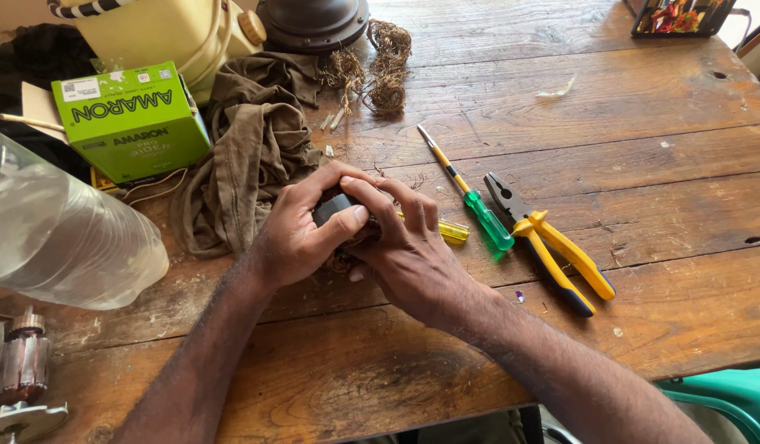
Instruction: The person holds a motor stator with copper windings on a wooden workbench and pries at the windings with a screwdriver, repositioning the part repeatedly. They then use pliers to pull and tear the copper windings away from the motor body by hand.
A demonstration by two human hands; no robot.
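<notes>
Both hands meet at the middle of the wooden table point(479, 345), closed around a small dark part point(329, 205) that is mostly hidden: the left hand point(302, 234) cups it with the thumb pressed over the top, and the right hand point(405, 247) curls its fingers across it. At nine o'clock an olive cloth point(248, 148) lies just beside the left hand. At three o'clock, a green-handled screwdriver point(470, 197) and yellow-handled pliers point(553, 251) lie near. Bare wood runs from six o'clock to the near edge.
</notes>
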